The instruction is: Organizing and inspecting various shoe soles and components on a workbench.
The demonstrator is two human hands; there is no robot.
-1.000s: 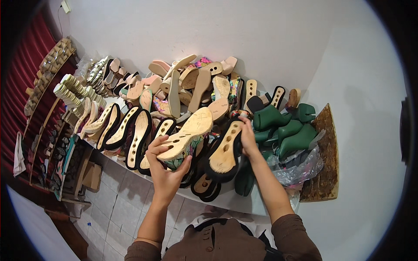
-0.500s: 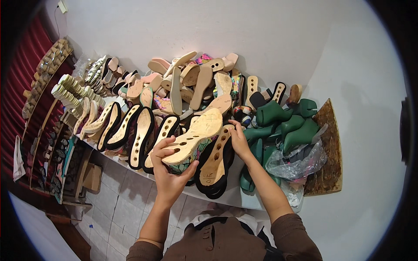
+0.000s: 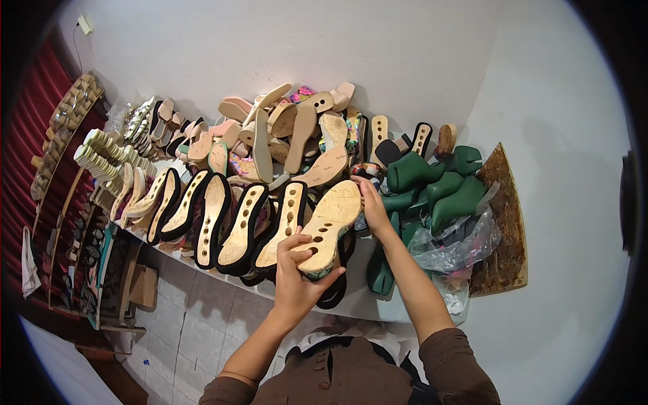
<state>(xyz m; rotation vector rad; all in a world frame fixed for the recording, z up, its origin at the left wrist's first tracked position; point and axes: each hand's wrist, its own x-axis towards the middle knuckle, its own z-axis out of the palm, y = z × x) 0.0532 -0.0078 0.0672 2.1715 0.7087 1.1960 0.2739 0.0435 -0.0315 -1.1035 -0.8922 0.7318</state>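
Observation:
A pale wooden wedge sole [image 3: 339, 204] with a row of holes and a colourful patterned side is held over a dark-edged stack. My left hand [image 3: 302, 282] grips its near end, thumb on the side and fingers over the top. At the far end, my right hand [image 3: 375, 210] curls its fingers against the sole's right edge. Just left of it stands another black-edged wedge sole [image 3: 289, 214], in a row with several more like it, such as the black-edged sole [image 3: 237, 236]. Black edges of the stack [image 3: 334, 291] show below the held sole; the rest is hidden.
Behind lies a heap of loose soles and wedges [image 3: 304, 135]. Green shoe lasts [image 3: 442, 196] and a clear plastic bag [image 3: 466, 246] crowd the right side, beside a worn brown board [image 3: 503, 229]. Stacked white soles [image 3: 111, 155] stand at far left, near a shelf rack [image 3: 81, 250].
The held wedge sole has moved right and turned flatter, over the stack my right hand was touching. My right hand is now at its far end. The view has shifted slightly.

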